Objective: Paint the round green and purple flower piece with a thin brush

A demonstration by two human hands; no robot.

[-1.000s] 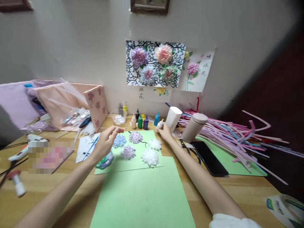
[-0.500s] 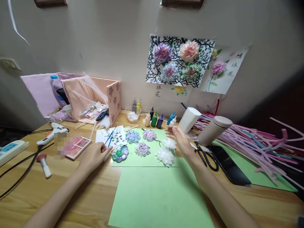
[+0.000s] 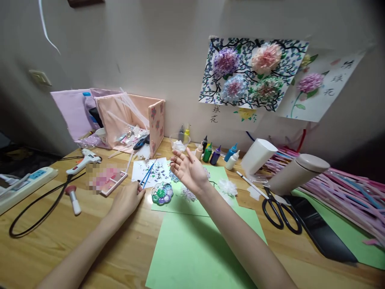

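My right hand [image 3: 191, 172] is raised over the light green sheet [image 3: 192, 241], palm showing and fingers spread, with nothing in it. Behind it are purple and blue paper flowers [image 3: 189, 194], partly covered by the hand. A white flower [image 3: 227, 187] lies to its right. My left hand [image 3: 128, 198] rests low on the table, its fingers curled together by the lower ends of two blue paintbrushes [image 3: 148, 174]. Whatever its fingertips hold, if anything, is hidden. The brushes lie on paint-spotted white paper [image 3: 162, 164], and a flower-shaped paint palette [image 3: 162, 193] sits nearby.
Paint bottles [image 3: 215, 155] and a clear bowl [image 3: 179, 141] stand toward the wall. On the right are scissors [image 3: 279, 212], a phone [image 3: 323, 228], a grey tumbler [image 3: 297, 174] and pipe cleaners [image 3: 357, 200]. A glue gun [image 3: 84, 160] and power strip [image 3: 30, 186] lie left.
My right hand has swung left from beside the white flowers to above the coloured ones, turning its palm up. My left hand stays by the brushes. The view has shifted left.
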